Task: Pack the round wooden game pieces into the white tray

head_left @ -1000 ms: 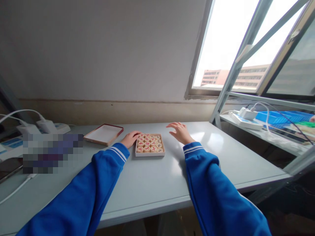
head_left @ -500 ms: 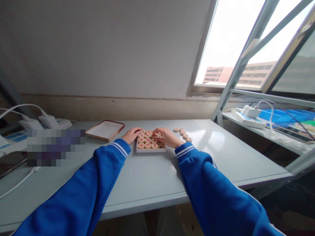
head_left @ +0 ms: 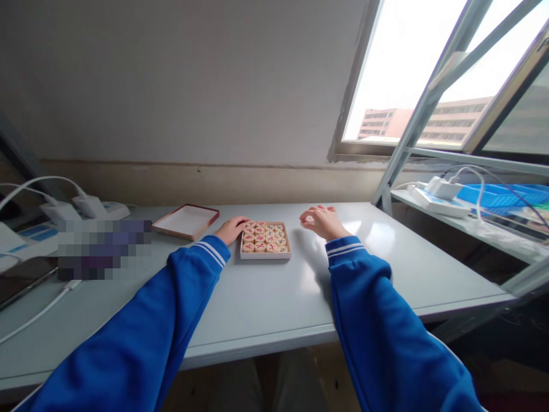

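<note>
A shallow white-sided box (head_left: pixel 266 256) holds rows of round wooden pieces (head_left: pixel 259 238) with red and dark characters on top. My left hand (head_left: pixel 232 230) rests at the box's left edge, its fingertips against the back left corner. To the right of the box, apart from it, my right hand (head_left: pixel 321 221) is over the table with thumb and fingers curved toward each other. A wooden piece (head_left: pixel 305 221) shows at its fingertips, and I cannot tell whether it is gripped. The loose pieces behind that hand are mostly hidden.
Left of the box lies an open lid (head_left: pixel 187 220) with a dark red rim. Power strips, white chargers (head_left: pixel 88 206) and a phone (head_left: pixel 26 278) are at the far left. A side shelf on the right bears a blue tray (head_left: pixel 501 195). The table's front edge (head_left: pixel 261 344) runs below.
My right hand has moved off the box to the right, over the loose pieces, uncovering the box's right side. My left hand stays at the box. The view has shifted slightly.
</note>
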`<move>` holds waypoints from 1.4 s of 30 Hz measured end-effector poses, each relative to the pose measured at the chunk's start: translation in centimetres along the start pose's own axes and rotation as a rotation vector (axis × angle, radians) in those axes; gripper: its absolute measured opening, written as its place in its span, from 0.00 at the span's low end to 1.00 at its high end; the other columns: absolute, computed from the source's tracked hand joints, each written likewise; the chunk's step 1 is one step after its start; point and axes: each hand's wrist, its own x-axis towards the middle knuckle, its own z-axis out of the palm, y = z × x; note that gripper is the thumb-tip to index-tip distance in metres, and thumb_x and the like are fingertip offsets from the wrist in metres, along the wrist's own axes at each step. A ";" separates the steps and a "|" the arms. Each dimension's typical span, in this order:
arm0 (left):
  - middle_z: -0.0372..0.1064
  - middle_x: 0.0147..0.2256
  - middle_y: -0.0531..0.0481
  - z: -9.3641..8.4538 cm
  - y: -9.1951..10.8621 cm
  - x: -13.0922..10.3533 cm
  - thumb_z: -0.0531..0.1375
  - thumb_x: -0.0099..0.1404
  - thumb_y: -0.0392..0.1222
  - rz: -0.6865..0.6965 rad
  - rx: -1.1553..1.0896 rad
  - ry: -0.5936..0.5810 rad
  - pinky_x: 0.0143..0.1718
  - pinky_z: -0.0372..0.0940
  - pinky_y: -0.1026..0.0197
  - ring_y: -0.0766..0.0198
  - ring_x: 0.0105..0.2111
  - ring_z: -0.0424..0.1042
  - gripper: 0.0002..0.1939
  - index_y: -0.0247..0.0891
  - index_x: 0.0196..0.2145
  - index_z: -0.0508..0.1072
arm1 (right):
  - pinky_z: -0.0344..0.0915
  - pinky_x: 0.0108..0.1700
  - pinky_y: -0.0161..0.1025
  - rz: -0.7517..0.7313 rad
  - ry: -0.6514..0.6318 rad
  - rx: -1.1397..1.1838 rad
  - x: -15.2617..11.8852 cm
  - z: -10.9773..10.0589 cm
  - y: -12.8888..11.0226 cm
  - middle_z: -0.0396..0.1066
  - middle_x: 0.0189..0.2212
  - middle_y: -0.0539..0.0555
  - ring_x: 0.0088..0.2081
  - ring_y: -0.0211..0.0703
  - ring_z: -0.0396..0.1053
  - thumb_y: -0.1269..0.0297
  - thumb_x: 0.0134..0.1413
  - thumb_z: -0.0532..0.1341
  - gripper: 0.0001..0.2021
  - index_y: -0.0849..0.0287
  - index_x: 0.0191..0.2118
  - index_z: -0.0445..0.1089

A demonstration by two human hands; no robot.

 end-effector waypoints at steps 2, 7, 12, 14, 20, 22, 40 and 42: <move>0.69 0.42 0.45 0.0 0.1 -0.1 0.48 0.56 0.38 -0.003 0.007 0.009 0.49 0.58 0.59 0.60 0.44 0.65 0.16 0.33 0.39 0.70 | 0.49 0.41 0.47 0.050 -0.023 -0.059 -0.2 0.2 0.7 0.71 0.34 0.55 0.41 0.50 0.61 0.70 0.46 0.58 0.06 0.56 0.28 0.73; 0.68 0.43 0.43 -0.1 0.3 -0.2 0.47 0.57 0.38 0.001 0.016 -0.007 0.49 0.58 0.60 0.60 0.45 0.65 0.16 0.31 0.40 0.69 | 0.52 0.43 0.47 -0.128 -0.013 0.151 -0.2 0.1 -1.2 0.67 0.44 0.53 0.46 0.49 0.59 0.75 0.45 0.57 0.16 0.51 0.41 0.69; 0.67 0.44 0.41 0.0 -0.1 0.1 0.47 0.57 0.38 0.013 0.023 -0.011 0.49 0.57 0.59 0.60 0.45 0.65 0.17 0.30 0.40 0.68 | 0.56 0.46 0.39 -0.495 -0.221 0.489 -0.5 -0.6 -5.2 0.65 0.46 0.50 0.46 0.41 0.61 0.80 0.43 0.55 0.21 0.53 0.43 0.68; 0.67 0.44 0.41 0.1 -0.3 0.2 0.47 0.56 0.38 0.019 0.022 -0.004 0.49 0.57 0.59 0.60 0.45 0.65 0.18 0.30 0.40 0.68 | 0.57 0.46 0.37 -0.496 -0.229 0.530 -0.6 -0.6 -5.8 0.66 0.45 0.51 0.45 0.40 0.63 0.79 0.43 0.56 0.18 0.55 0.42 0.69; 0.69 0.42 0.45 0.1 -0.4 0.2 0.47 0.56 0.40 0.038 0.014 0.000 0.49 0.58 0.60 0.61 0.44 0.66 0.17 0.33 0.39 0.69 | 0.57 0.42 0.37 -0.393 -0.192 0.465 -0.8 -0.3 -5.6 0.70 0.38 0.52 0.39 0.40 0.65 0.74 0.44 0.59 0.13 0.58 0.39 0.69; 0.69 0.42 0.45 0.1 -0.2 0.1 0.47 0.56 0.40 0.044 0.020 -0.006 0.49 0.58 0.60 0.61 0.44 0.66 0.17 0.33 0.38 0.69 | 0.57 0.40 0.36 -0.379 -0.184 0.451 -0.8 -0.4 -5.7 0.70 0.36 0.51 0.38 0.39 0.65 0.73 0.43 0.59 0.12 0.58 0.37 0.69; 0.68 0.43 0.44 0.0 0.5 -0.2 0.47 0.57 0.37 -0.018 0.035 0.006 0.49 0.58 0.60 0.60 0.45 0.65 0.17 0.32 0.40 0.69 | 0.55 0.43 0.45 -0.020 -0.081 0.168 -1.5 -2.3 0.3 0.66 0.39 0.55 0.42 0.48 0.60 0.65 0.42 0.61 0.14 0.54 0.40 0.67; 0.68 0.43 0.44 0.0 0.3 -0.2 0.47 0.57 0.38 -0.014 0.029 0.002 0.49 0.58 0.60 0.61 0.45 0.65 0.16 0.32 0.40 0.69 | 0.57 0.44 0.43 -0.197 -0.158 0.370 -1.4 -2.5 -1.3 0.66 0.39 0.53 0.41 0.44 0.62 0.64 0.45 0.60 0.14 0.54 0.41 0.67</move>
